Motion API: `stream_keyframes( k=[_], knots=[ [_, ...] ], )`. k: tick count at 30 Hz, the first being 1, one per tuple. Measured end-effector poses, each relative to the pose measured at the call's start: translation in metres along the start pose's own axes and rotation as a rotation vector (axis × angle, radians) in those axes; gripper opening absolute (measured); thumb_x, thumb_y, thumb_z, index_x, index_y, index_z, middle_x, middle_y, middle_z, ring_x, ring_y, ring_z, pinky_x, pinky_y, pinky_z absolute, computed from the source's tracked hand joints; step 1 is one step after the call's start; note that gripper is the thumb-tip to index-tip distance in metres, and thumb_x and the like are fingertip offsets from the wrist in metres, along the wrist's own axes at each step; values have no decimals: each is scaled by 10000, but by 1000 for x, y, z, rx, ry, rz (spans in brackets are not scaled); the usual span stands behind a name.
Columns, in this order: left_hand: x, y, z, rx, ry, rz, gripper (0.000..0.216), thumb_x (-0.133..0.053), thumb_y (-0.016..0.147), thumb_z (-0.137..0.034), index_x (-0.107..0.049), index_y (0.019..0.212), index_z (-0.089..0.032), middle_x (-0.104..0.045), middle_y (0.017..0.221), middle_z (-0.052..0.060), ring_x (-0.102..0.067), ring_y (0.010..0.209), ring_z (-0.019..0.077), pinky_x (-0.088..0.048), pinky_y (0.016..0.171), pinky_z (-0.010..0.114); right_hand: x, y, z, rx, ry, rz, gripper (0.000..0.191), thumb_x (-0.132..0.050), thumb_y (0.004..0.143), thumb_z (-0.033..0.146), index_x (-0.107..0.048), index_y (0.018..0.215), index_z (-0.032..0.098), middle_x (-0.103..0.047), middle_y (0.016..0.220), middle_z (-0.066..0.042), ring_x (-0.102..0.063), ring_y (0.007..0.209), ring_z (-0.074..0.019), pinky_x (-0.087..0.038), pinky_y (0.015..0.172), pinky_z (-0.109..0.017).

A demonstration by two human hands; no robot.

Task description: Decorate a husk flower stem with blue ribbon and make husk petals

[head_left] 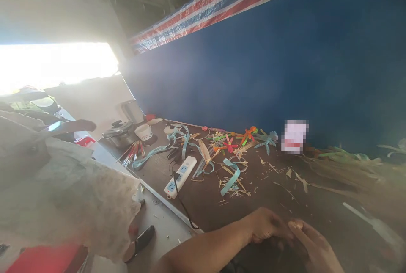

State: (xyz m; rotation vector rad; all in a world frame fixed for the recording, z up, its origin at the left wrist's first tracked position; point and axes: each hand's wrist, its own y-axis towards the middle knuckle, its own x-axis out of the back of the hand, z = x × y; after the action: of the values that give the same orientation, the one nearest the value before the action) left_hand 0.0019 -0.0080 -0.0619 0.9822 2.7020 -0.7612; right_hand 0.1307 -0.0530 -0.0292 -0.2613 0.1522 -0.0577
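At the near edge of the dark table [320, 205] the left hand [266, 227] and the right hand [312, 243] meet fingertip to fingertip. The left fingers are curled in and the right ones reach across to them with the thumb on top. Whether they pinch anything I cannot tell, as the spot is blurred and cut off by the frame.

The nearest loose material is the straw scraps [236, 190], lying farther in on the table, just beside a looped light blue ribbon [231, 175]. Beyond them, along the blue wall [285, 65], lie small coloured woven figures that look finished: a red star shape [229, 144], an orange and green one [249, 134] and a teal one [267, 139]. Long green leaf strips [342, 154] at the far right look unworked, so I judge some pieces made and plenty of material left.

To the left lie a white power strip [180, 176], a white cup [144, 131] and a lidded pot [119, 132]. Another person in a pale garment [63, 197] stands at the near left.
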Motion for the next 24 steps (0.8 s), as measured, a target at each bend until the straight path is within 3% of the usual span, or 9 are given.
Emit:
stream_keyframes(
  k=[6,10,14,17,24],
  knots=[
    [-3,-1,6,-57,48,-42,384,-642,554,-475,-611,694,-120,-588,627,13,-482,441,91,-374,477,248,-2,5,-6,65,-46,-56,403,-569,556,618,-524,533,219,-474,463,-7,-462,415,-146,-401,405,-269],
    [-3,-4,-1,-86,61,-52,365,-604,620,-454,-592,724,-105,-577,609,6,-453,409,64,-340,452,219,4,8,-7,2,107,61,398,-583,601,568,-608,714,188,-500,486,3,-460,425,-127,-368,412,-245],
    [3,-2,-8,-62,-106,19,295,-590,653,-391,-557,746,-113,-537,566,-19,-418,349,49,-281,381,197,10,12,-10,-45,342,178,418,-631,631,453,-607,953,188,-574,589,-17,-451,432,-97,-316,391,-212],
    [6,1,-9,-52,-142,60,284,-588,664,-364,-555,761,-100,-534,564,-12,-423,357,43,-269,371,186,11,17,-19,-72,395,174,315,-636,656,385,-633,889,174,-578,565,-16,-392,386,-65,-261,358,-193],
    [1,3,-11,-41,-24,86,303,-632,626,-355,-561,757,-90,-570,579,3,-469,394,58,-322,401,191,11,24,-33,-37,498,17,168,-684,620,292,-594,662,158,-479,449,55,-331,336,-28,-214,329,-166]
  ],
)
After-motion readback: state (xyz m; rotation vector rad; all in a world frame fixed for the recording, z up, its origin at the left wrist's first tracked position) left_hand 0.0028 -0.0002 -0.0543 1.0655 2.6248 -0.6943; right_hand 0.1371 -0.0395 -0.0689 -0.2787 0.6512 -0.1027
